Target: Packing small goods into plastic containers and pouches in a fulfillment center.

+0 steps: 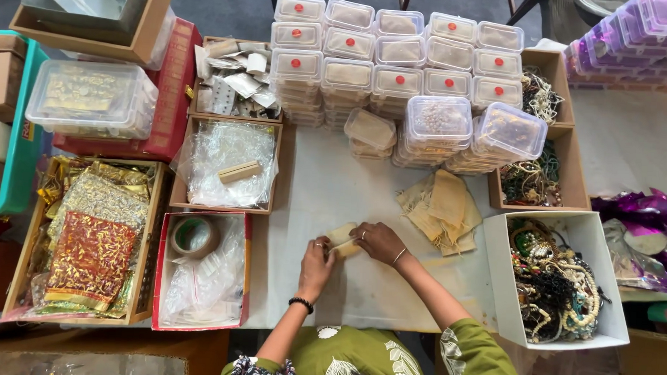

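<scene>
My left hand (pixel 315 266) and my right hand (pixel 377 241) meet over the pale tabletop (pixel 319 187), both gripping a small beige cloth pouch (pixel 342 237) between them. The pouch is partly covered by my fingers. A pile of similar beige pouches (pixel 442 208) lies just right of my right hand. Both wrists wear bangles or a band.
Stacks of lidded clear plastic boxes (pixel 397 64) fill the far side. A white box of bead jewellery (pixel 556 280) stands at right, more beads in brown trays (pixel 537 180) behind it. Left: a tape roll (pixel 193 236) in a red box, plastic bags (pixel 227 161), shiny gift pouches (pixel 91 238).
</scene>
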